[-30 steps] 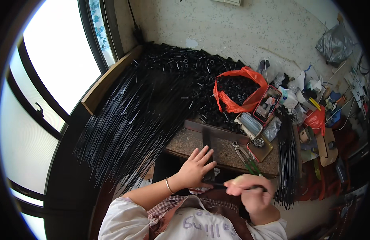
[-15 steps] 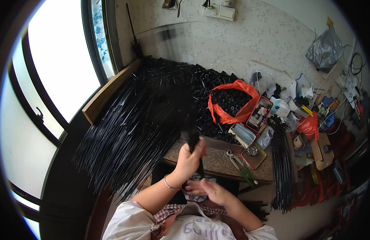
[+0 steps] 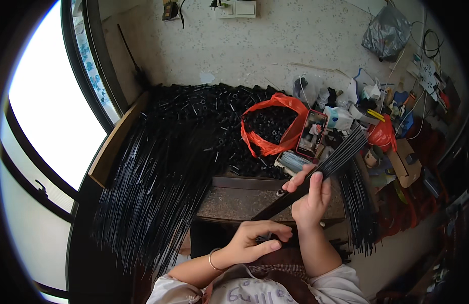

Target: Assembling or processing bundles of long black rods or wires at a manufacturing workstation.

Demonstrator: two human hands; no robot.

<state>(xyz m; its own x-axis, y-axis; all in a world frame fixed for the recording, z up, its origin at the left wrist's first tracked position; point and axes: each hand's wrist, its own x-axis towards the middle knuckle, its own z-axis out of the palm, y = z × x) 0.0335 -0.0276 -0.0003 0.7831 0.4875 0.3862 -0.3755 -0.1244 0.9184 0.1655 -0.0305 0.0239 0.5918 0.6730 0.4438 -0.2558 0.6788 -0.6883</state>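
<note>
My right hand (image 3: 310, 201) is closed around a bundle of thin dark rods (image 3: 343, 152), held aslant over the front of the table. The bundle's grey rod ends fan out to the upper right, and its black, narrower end points down to the left. My left hand (image 3: 256, 240), with a bracelet at the wrist, is below the bundle and apart from it. Its fingers reach to the right with the thumb spread away, and I see nothing held in it. To the left, a large heap of long thin black rods (image 3: 148, 202) overhangs the table edge.
Small black parts (image 3: 214, 109) cover the back of the table (image 3: 229, 202). A red plastic bag (image 3: 249, 139) holds more, beside a red-rimmed tray (image 3: 323, 121). More rods (image 3: 361, 218) hang at the right. A wooden board (image 3: 118, 139) edges the left side.
The dark bundle has gone from my left hand to my right hand and moved rightward. My left hand has dropped lower and opened; my right hand has risen. The view has shifted slightly.
</note>
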